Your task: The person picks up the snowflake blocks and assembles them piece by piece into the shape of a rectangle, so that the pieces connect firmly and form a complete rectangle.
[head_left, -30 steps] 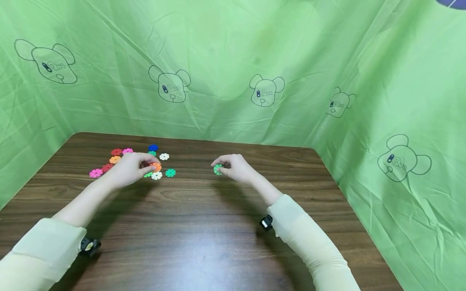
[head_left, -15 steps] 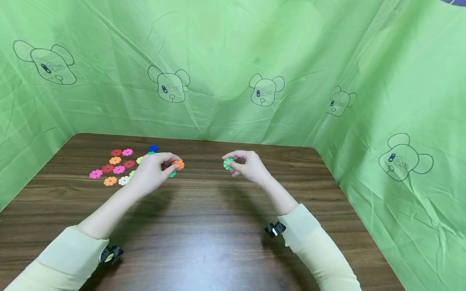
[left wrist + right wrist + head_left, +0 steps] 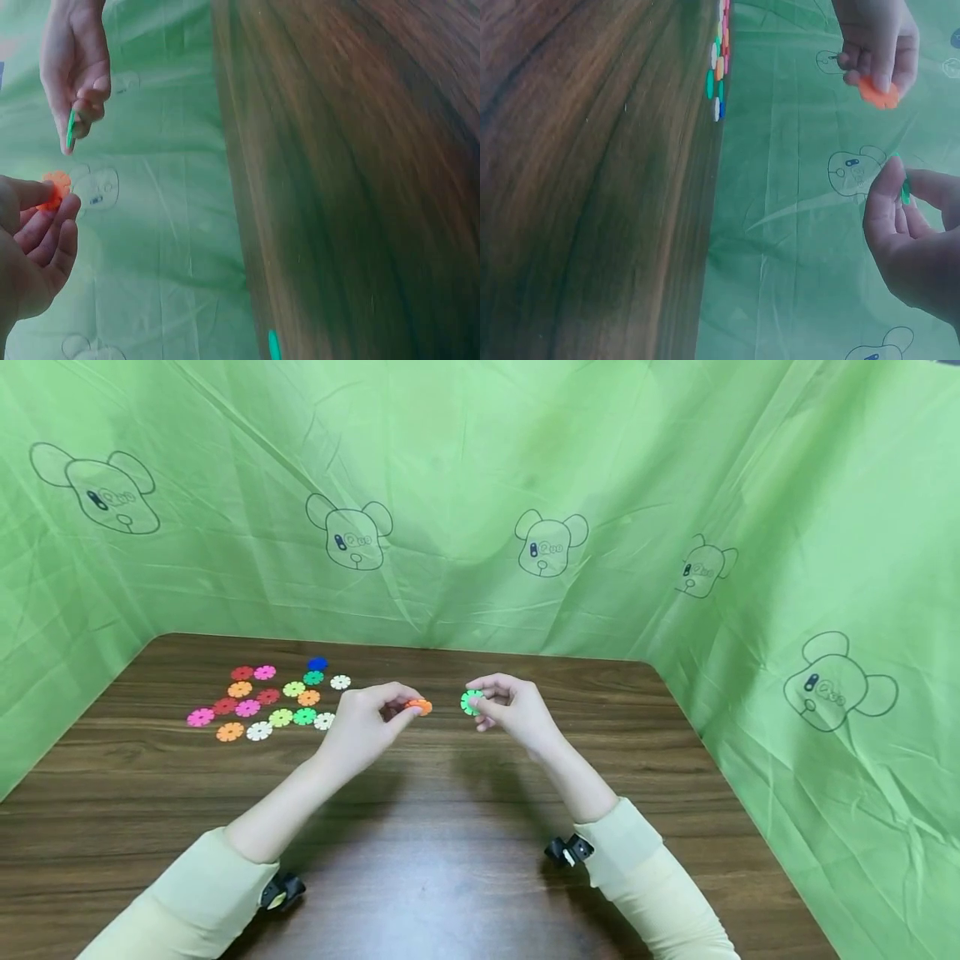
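Note:
In the head view my left hand [image 3: 365, 720] pinches an orange notched plastic disc [image 3: 420, 706] between thumb and fingers, held above the table. Facing it, my right hand [image 3: 517, 710] pinches a green notched disc [image 3: 472, 702]. A small gap separates the two discs. The left wrist view shows the orange disc [image 3: 57, 191] with its flat face visible, while the green disc [image 3: 71, 129] is seen edge-on. From the right wrist, the green disc [image 3: 905, 187] sits between thumb and fingertip, and the orange disc [image 3: 878, 93] is in the other hand farther up.
Several loose discs in red, pink, orange, yellow, green, white and blue lie on the left of the brown wooden table [image 3: 450, 827]; a pink disc [image 3: 201, 717] is leftmost. A green curtain [image 3: 450, 485] printed with bear heads stands behind and beside the table.
My left hand has lifted the orange disc from the group and carried it right, uncovering the discs behind it. My right hand has shifted slightly right, its green disc still pinched.

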Action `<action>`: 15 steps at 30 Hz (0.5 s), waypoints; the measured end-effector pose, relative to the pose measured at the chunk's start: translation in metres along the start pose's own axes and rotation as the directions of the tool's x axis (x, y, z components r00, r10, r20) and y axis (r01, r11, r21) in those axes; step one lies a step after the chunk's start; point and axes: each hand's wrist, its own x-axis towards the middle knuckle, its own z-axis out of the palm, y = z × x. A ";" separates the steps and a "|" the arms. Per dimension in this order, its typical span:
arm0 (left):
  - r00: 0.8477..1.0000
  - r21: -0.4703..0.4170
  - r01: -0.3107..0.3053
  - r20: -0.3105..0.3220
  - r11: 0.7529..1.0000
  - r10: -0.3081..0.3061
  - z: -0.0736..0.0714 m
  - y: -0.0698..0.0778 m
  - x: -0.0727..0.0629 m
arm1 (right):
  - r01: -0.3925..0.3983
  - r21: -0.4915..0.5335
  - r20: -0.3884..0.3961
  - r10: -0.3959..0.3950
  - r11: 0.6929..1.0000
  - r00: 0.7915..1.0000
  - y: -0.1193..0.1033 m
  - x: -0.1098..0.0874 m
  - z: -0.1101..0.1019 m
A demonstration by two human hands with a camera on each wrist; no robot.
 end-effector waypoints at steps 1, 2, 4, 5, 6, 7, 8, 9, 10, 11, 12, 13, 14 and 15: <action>1.000 -0.005 -0.007 -0.005 1.000 0.007 0.003 0.001 0.000 | -0.001 0.005 -0.003 0.001 1.000 1.000 0.001 -0.001 0.000; 1.000 -0.011 -0.018 -0.008 1.000 0.018 0.005 0.002 0.000 | -0.001 0.010 -0.005 0.002 1.000 1.000 0.001 -0.001 0.001; 0.999 -0.017 -0.036 -0.016 0.999 0.036 0.010 0.003 0.000 | 0.001 0.026 -0.008 -0.001 1.000 1.000 0.002 -0.002 0.003; 0.999 -0.019 -0.046 -0.021 0.999 0.045 0.011 0.004 0.000 | 0.000 0.033 -0.009 0.000 0.999 1.000 0.002 -0.002 0.004; 0.998 -0.020 -0.052 -0.023 0.998 0.051 0.013 0.004 0.000 | 0.000 0.039 -0.008 0.000 0.999 1.000 0.003 -0.002 0.005; 0.998 -0.021 -0.057 -0.026 0.998 0.056 0.015 0.004 0.000 | -0.002 0.042 -0.006 0.002 0.999 1.000 0.003 -0.003 0.006; 0.998 -0.019 -0.059 -0.028 0.998 0.059 0.016 0.005 0.000 | -0.004 0.041 -0.005 0.004 0.999 1.000 0.004 -0.003 0.007; 0.998 -0.018 -0.060 -0.028 0.998 0.059 0.017 0.005 0.000 | -0.007 0.041 -0.005 0.007 0.999 1.000 0.005 -0.003 0.008; 0.998 -0.017 -0.064 -0.026 0.998 0.063 0.018 0.005 0.000 | -0.013 0.040 -0.002 0.013 0.999 1.000 0.005 -0.004 0.008; 0.997 -0.017 -0.067 -0.023 0.998 0.067 0.019 0.005 -0.001 | -0.021 0.042 0.002 0.021 0.999 1.000 0.006 -0.004 0.009; 0.997 -0.018 -0.073 -0.021 0.997 0.072 0.020 0.005 -0.001 | -0.029 0.045 0.008 0.029 0.999 1.000 0.006 -0.004 0.010; 0.997 -0.020 -0.081 -0.021 0.997 0.080 0.021 0.005 -0.001 | -0.036 0.050 0.015 0.036 0.998 0.999 0.007 -0.005 0.011; 0.996 -0.020 -0.087 -0.020 0.996 0.087 0.022 0.005 -0.001 | -0.043 0.056 0.023 0.042 0.997 0.999 0.007 -0.006 0.011; 0.995 -0.019 -0.094 -0.019 0.995 0.093 0.022 0.006 -0.002 | -0.048 0.064 0.032 0.046 0.997 0.998 0.007 -0.006 0.012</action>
